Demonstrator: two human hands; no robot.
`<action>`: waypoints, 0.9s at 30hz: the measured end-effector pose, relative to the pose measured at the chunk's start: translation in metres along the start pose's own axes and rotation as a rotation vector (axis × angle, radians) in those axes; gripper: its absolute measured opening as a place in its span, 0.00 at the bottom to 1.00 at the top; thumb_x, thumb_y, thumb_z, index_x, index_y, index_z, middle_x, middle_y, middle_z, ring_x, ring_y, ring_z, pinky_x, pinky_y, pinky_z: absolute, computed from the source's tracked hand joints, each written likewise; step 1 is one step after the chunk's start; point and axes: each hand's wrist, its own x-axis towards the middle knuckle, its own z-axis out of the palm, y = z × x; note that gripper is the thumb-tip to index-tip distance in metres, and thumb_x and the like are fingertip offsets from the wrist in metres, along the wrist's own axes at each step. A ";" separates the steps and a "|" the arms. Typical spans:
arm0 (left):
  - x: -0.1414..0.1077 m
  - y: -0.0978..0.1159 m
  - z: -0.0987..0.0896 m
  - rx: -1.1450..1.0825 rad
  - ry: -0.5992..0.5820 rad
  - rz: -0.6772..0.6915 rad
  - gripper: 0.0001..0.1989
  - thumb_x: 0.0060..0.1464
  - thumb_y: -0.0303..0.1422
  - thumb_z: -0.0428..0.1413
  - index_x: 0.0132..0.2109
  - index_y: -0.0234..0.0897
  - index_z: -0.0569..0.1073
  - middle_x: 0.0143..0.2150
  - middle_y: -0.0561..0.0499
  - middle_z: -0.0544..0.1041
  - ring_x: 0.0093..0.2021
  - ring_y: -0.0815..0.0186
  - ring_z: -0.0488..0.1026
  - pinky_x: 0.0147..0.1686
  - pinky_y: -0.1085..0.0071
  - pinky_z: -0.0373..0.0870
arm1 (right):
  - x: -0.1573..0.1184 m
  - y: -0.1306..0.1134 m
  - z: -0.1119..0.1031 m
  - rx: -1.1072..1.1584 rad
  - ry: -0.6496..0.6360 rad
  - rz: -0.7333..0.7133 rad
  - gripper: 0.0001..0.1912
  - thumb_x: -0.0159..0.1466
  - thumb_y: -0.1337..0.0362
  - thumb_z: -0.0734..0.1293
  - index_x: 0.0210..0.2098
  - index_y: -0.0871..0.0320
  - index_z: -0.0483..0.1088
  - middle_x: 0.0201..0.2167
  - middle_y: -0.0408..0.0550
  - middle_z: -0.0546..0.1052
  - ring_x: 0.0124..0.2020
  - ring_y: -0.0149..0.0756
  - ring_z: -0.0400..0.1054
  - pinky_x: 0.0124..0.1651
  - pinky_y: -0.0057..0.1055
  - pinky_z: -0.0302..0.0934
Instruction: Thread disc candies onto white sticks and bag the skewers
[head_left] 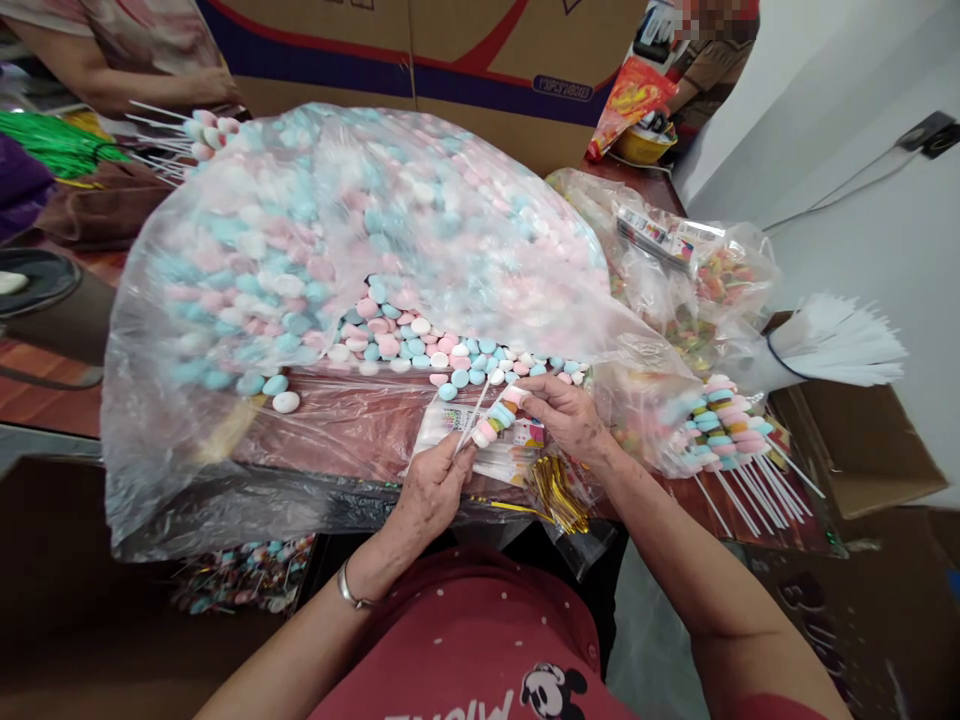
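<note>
My left hand (435,488) is closed round the lower end of a marshmallow skewer (496,416), which tilts up to the right. Pink, blue and white marshmallows alternate on it with green and orange pieces. A second thin white stick (480,402) rises from the same hand. Fingertips of my right hand (566,415) pinch a pink marshmallow at the skewer's top end. Just beyond both hands, loose pink, blue and white marshmallows (415,346) spill from the mouth of a big clear plastic bag (480,240). Printed clear packets (442,425) lie beneath the skewer.
Gold twist ties (559,492) lie by the table's near edge. Finished skewers (726,425) are heaped at right, beside a bundle of white sticks (832,345) and bags of gummies (720,265). A dark container (56,310) stands left. A large carton (420,80) stands behind; two other people are across.
</note>
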 end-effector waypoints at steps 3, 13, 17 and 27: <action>0.000 0.001 0.000 0.005 0.022 0.015 0.15 0.59 0.41 0.46 0.27 0.39 0.64 0.21 0.57 0.63 0.23 0.69 0.59 0.25 0.73 0.56 | -0.004 0.000 0.003 -0.114 0.008 -0.057 0.13 0.65 0.58 0.65 0.46 0.55 0.76 0.39 0.45 0.81 0.40 0.33 0.75 0.45 0.30 0.69; 0.000 -0.005 0.004 -0.038 0.104 0.041 0.13 0.60 0.39 0.48 0.28 0.38 0.66 0.21 0.57 0.63 0.22 0.70 0.57 0.25 0.73 0.55 | -0.015 -0.002 0.020 -0.425 0.013 -0.179 0.17 0.69 0.60 0.59 0.52 0.55 0.74 0.43 0.47 0.81 0.39 0.34 0.76 0.44 0.30 0.70; 0.000 -0.005 0.003 -0.101 0.111 0.028 0.14 0.59 0.38 0.50 0.28 0.37 0.67 0.21 0.56 0.63 0.23 0.70 0.58 0.25 0.74 0.55 | -0.014 -0.002 0.023 -0.294 0.028 -0.115 0.21 0.68 0.57 0.61 0.59 0.53 0.68 0.51 0.50 0.79 0.49 0.39 0.74 0.53 0.35 0.68; -0.001 0.006 0.001 -0.223 0.106 -0.002 0.17 0.58 0.41 0.56 0.25 0.35 0.69 0.21 0.57 0.63 0.21 0.73 0.55 0.22 0.75 0.52 | -0.019 -0.020 0.046 0.577 0.153 0.093 0.34 0.53 0.56 0.77 0.56 0.49 0.63 0.45 0.44 0.79 0.45 0.36 0.74 0.49 0.37 0.70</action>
